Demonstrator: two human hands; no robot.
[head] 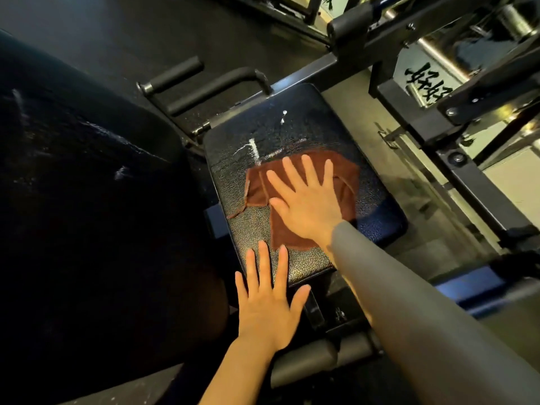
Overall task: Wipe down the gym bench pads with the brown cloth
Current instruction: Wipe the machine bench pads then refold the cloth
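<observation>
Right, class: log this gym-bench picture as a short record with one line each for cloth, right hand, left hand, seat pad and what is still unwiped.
cloth: brown cloth, spread flat on the seat pad
right hand: right hand pressed flat on the cloth, fingers straight
left hand: left hand open, fingers spread, at the pad's near edge, holding nothing
seat pad: dark seat pad, textured
unwiped: white streaks beyond the cloth

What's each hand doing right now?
Left hand: open, fingers spread at the seat pad's near edge, holding nothing.
Right hand: open, flat, pressing the brown cloth onto the pad.
</observation>
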